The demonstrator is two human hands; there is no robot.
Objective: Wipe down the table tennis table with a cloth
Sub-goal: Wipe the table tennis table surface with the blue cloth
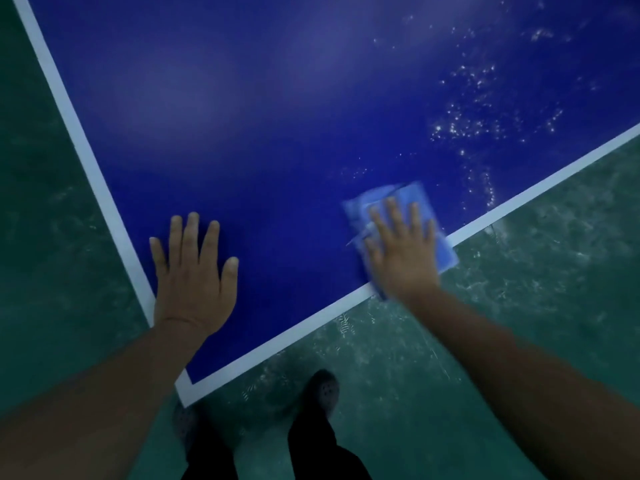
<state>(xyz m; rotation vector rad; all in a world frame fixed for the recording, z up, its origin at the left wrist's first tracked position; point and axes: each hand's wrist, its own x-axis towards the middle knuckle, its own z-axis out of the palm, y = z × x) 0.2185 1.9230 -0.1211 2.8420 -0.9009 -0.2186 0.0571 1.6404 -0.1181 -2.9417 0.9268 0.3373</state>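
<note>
The blue table tennis table [277, 116] fills the upper view, with white border lines meeting at a corner near my feet. My right hand [401, 251] lies flat with straight fingers on a folded light-blue cloth [412, 197], pressing it against the table at its right edge, where the cloth overhangs the white line. My left hand [194, 271] rests palm-down with spread fingers on the table beside the left edge. Water droplets [478, 123] glisten on the surface up and to the right of the cloth.
Green floor [519, 306] surrounds the table corner on both sides. My shoes [323, 393] and dark trouser legs stand just below the corner.
</note>
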